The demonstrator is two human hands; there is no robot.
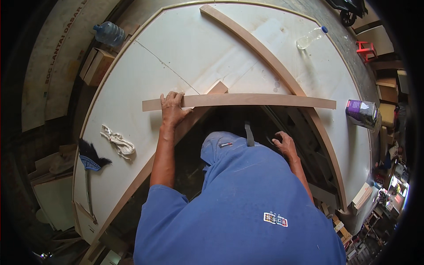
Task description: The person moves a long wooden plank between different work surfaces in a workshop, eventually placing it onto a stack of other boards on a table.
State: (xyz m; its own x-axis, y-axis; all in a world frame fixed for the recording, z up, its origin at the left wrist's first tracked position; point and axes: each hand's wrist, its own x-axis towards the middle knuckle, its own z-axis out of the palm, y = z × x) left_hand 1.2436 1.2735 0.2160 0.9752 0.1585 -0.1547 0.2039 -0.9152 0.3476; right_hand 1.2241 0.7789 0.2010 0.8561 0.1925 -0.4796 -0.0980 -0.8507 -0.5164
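Note:
A long, slightly curved wooden strip [247, 100] lies crosswise in front of me, over two other strips. My left hand [173, 108] grips it near its left end, fingers over the far edge and thumb on the near side. Under its right part runs a long curved wooden strip [247, 39], reaching from the far side of the white tabletop [198, 48] toward the near right. Another strip [141, 179] slants from beneath the crosswise piece to the lower left. My right hand [286, 145] hovers over the dark gap by my body, fingers loosely bent and apart, with nothing visible in them.
On the tabletop are a clear bottle [310, 39] with a blue cap, a purple-and-black can [363, 112], white gloves or cloth [118, 142] and a black-bristled brush [92, 158]. Beyond its edge stand a blue water jug [109, 34], a cardboard box [97, 67] and a red stool [366, 51].

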